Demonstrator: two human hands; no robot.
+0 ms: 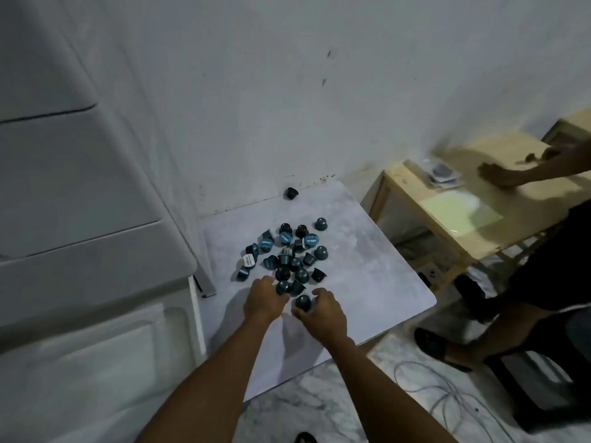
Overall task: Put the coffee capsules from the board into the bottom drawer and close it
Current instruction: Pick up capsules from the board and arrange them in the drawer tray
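A pale grey marbled board [367, 257] lies on a marble-patterned floor [303, 407], its far edge against a scuffed white wall [287, 91]. To the left stands a white plastic drawer unit [80, 219], blurred in this view, so whether any drawer is open cannot be told. To the right of the board is a low wooden table [454, 219] with a pale green sheet [454, 209] on it, and a second person [543, 251] leans an arm over it; grey cables [447, 394] trail over the floor near the board's right near corner. A heap of dark teal coffee capsules [287, 254] sits around the middle of the board, some upright on their rims, some tipped over with light blue foil lids showing, and one stray capsule [291, 193] lies apart at the far edge by the wall. Both bare arms reach in from the near edge to the near side of the heap. The left hand [263, 302] has its fingers curled down on the nearest capsules, though whether that grip is clamped on any cannot be told. The right hand [321, 310], just beside it, has its grip closed round one dark capsule [303, 301], thumb and fingers wrapped on its sides, at the near fringe of the heap
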